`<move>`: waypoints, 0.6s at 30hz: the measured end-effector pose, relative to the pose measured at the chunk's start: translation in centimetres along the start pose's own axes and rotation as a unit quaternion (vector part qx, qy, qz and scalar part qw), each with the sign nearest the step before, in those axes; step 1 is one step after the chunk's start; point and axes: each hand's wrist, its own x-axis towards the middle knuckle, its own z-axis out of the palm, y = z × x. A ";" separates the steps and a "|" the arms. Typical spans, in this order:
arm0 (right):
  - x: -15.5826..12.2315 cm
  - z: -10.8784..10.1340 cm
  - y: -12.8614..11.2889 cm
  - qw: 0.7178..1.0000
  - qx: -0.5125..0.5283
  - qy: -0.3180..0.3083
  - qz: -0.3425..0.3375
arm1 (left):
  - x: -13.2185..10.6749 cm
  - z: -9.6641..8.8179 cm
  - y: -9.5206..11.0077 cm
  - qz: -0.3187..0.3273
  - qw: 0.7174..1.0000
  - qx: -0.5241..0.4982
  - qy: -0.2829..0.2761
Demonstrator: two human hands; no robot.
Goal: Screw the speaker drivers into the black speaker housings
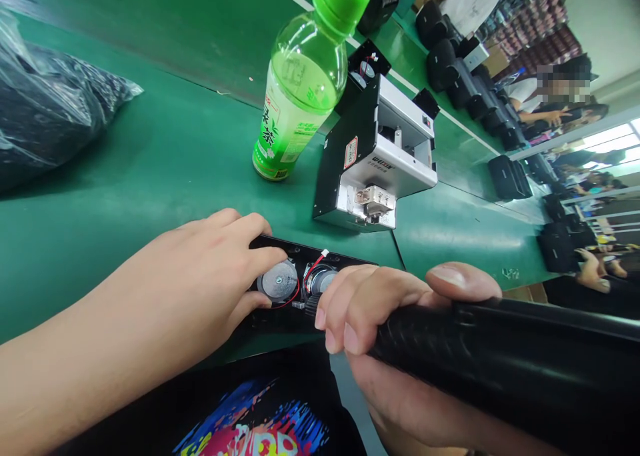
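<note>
Holding black speaker panel (300, 256) by its left end in left hand (220, 269) — lower centre of frame, lengthwise left to right — and gripping black tool (500, 349) in right hand (380, 299), pointed leftward toward panel's middle.

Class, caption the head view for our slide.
Left hand on a panel, right hand gripping a black tool, bottle nearby.

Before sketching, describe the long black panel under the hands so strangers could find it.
Find the boxy silver-and-black machine on the green tabletop. Nearer the camera lies a long black panel with two round speakers. Unlike the similar black piece behind the machine, this has the bare left hand on it.
</note>
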 end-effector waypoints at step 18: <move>-1.2 0.1 3.6 0.988 0.037 -0.114 -0.097 | -0.3 -0.2 0.4 -0.001 1.000 0.014 -0.007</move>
